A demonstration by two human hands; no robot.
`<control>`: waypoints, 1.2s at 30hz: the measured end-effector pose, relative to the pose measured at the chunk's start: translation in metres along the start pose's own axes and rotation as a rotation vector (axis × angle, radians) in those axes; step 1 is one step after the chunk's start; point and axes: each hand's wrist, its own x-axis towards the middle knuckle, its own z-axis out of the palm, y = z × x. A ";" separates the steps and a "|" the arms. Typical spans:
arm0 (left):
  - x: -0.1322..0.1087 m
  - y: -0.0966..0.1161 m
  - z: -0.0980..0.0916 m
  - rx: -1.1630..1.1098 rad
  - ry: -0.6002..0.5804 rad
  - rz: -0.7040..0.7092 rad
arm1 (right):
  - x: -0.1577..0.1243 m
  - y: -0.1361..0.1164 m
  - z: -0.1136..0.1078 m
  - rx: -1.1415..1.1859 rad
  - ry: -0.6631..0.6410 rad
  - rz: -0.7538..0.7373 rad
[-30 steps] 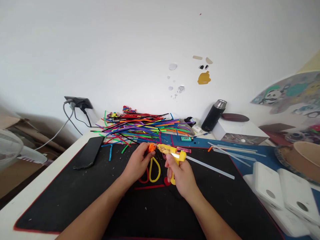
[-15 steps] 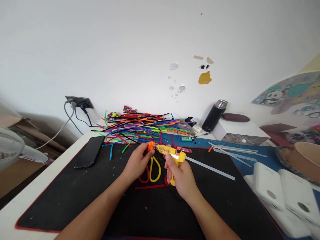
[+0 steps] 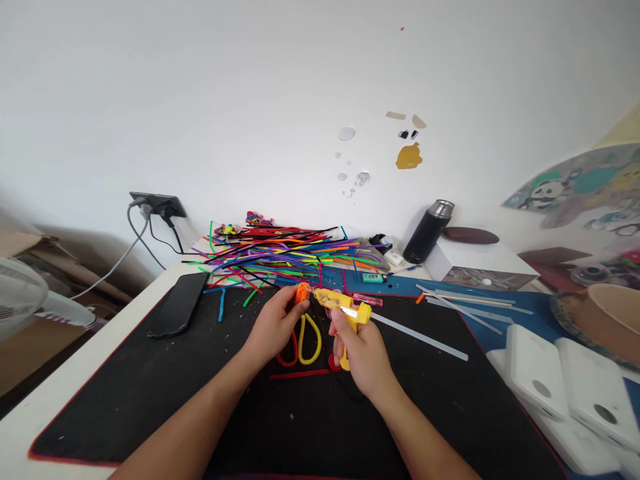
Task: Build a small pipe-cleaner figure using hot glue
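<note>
Pinched between the fingers of my left hand (image 3: 275,323) is a small orange fuzzy piece (image 3: 303,291), apparently coiled pipe cleaner. My right hand (image 3: 364,350) grips a yellow hot glue gun (image 3: 345,310) by its handle. The gun's nozzle points left and meets or nearly meets the orange piece. Out of its back end sticks a long translucent glue stick (image 3: 425,337). Below my hands lie scissors (image 3: 311,340) with one yellow and one red handle loop; their blades are hidden. A red pipe cleaner (image 3: 300,375) rests just in front of them on the black mat (image 3: 280,427).
A heap of colourful pipe cleaners (image 3: 285,250) spreads along the wall. A black phone (image 3: 180,305) lies at left. To the right are loose glue sticks (image 3: 470,302), a black flask (image 3: 429,232), a white box (image 3: 487,260) and white devices (image 3: 537,373). A fan (image 3: 23,290) stands far left.
</note>
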 end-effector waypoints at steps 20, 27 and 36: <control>-0.001 0.002 0.000 0.055 0.000 0.014 | 0.001 0.002 0.000 -0.003 -0.020 0.003; 0.000 -0.002 0.001 0.018 0.009 -0.005 | 0.001 0.000 0.000 0.027 -0.009 0.000; -0.001 0.001 0.000 0.014 -0.003 -0.017 | 0.002 0.001 -0.001 0.013 -0.024 0.013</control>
